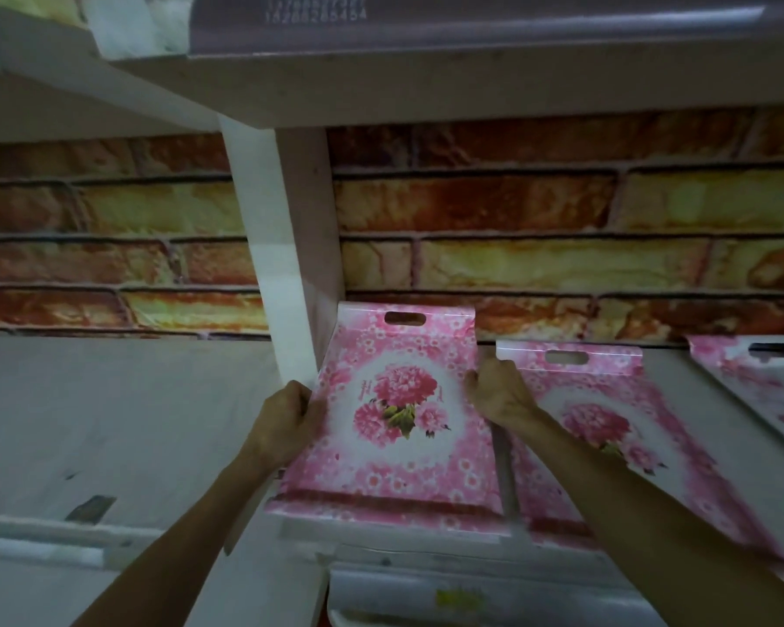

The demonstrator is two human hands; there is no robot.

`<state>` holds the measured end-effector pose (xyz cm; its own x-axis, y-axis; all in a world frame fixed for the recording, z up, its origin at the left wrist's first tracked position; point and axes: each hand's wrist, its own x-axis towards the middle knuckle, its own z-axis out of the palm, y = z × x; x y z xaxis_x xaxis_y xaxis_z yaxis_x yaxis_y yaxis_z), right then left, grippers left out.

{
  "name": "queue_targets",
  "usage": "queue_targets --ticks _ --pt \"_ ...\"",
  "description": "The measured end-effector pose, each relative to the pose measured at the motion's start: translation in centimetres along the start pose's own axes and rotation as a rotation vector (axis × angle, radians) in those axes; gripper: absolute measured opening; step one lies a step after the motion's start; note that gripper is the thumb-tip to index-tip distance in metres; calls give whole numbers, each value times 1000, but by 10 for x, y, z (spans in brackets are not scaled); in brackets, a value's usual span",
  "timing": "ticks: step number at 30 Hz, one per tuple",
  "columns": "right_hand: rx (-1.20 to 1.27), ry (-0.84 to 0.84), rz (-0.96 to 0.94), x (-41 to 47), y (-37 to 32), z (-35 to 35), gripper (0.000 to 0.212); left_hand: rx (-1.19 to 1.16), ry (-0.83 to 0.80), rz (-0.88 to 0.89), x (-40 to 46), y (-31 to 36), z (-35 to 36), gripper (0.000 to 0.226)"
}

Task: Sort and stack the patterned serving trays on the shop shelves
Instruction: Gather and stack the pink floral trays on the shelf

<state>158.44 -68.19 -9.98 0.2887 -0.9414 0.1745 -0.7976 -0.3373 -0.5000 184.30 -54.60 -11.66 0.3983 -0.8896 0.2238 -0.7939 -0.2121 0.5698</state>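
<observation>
Blurred digits on top-shelf box (318, 11)

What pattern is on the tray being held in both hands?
Pink blossoms framing a white centre with pink peonies, on the tray; the head view shows it.

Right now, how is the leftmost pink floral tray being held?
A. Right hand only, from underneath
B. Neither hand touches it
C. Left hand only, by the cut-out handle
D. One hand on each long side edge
D: the left hand grips the left edge of the leftmost pink floral tray while the right hand grips its right edge; the cut-out handle at the top is untouched.
</observation>
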Motion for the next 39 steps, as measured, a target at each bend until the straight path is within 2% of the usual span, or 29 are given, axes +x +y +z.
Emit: queue_targets --ticks 3,9,16,23,26,31,34,37,39 --pt "-25 -7 16 0 1 2 29 41 1 12 2 0 3 27" --pt "-118 -72 57 -3 5 9 33 92 -33 1 0 2 8 23" --pt "-250 -114 21 -4 10 13 15 84 -38 -38 -1 0 15 22" --pt "-145 -178 -56 -2 25 1 30 177 -98 -84 -4 1 14 23" --pt "-150 -127 -100 -8 37 -25 28 238 -89 -71 -2 8 9 24" --pt "-41 -17 -143 -32 65 -70 23 71 -36 70 -2 56 10 15" --pt "-21 56 -166 -48 82 -86 19 -8 -46 128 -6 95 23 23" --pt "-39 83 -175 -59 95 -93 17 -210 -160 133 -7 127 44 21" --pt "-67 109 -172 -67 102 -99 19 -242 -232 135 -4 146 59 18"
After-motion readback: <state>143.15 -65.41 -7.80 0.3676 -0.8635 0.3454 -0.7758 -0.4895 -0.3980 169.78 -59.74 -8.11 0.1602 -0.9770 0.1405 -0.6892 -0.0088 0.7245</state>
